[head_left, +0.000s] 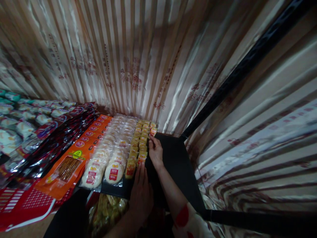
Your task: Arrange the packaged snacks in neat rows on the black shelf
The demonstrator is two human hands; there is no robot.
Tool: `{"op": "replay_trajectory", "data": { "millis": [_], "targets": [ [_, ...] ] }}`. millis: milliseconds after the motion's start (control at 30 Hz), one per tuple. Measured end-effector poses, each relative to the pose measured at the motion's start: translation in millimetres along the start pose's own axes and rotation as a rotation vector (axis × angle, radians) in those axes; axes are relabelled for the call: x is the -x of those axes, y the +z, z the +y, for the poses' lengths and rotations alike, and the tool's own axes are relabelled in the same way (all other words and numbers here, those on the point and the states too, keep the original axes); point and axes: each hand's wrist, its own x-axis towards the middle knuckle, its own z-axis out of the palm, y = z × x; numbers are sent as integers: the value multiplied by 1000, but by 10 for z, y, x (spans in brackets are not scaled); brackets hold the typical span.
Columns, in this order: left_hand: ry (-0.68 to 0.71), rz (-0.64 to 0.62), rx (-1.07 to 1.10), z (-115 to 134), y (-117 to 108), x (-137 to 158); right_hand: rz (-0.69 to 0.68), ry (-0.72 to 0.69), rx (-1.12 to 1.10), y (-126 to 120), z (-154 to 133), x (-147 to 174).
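Small yellow snack packets (133,153) stand in tight rows on the black shelf (173,162). At the far end of the rightmost row, my right hand (156,152) pinches a snack packet (153,131) between thumb and fingertips. My left hand (142,193) lies at the near end, its fingers stretched out together and their tips against the front packet (142,156). Left of these rows stand round white crackers (113,172) in clear wrappers with red labels. My own left hand partly hides the near edge of the shelf.
Orange bags of brown sticks (70,165), dark shiny packs (66,132) and white-wrapped items (24,127) line the shelf leftward. A red basket (32,205) is below left. Under the shelf lies a clear bag (107,211). A black post (223,92) and striped curtain (138,59) border the shelf.
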Motion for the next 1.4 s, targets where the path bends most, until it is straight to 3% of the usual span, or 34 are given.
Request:
{"op": "replay_trajectory", "data": {
  "millis": [200, 500, 667, 933, 1133, 1400],
  "targets": [
    [-60, -18, 14, 38, -33, -50, -94, 10, 15, 49, -43, -111],
    [-66, -20, 14, 37, -58, -98, -66, -25, 85, 4, -26, -133],
    [-61, -21, 19, 41, -60, -91, -74, -82, 130, 33, -98, -347],
    [-69, -12, -17, 56, -38, -87, -102, -211, 377, 75, -92, -817],
    [-100, -3, 4, 57, 17, -97, -252, -162, 489, 115, -63, -959],
    [-139, -29, -37, 79, 33, -122, -315, -74, 671, 118, -213, -963]
  ]
}}
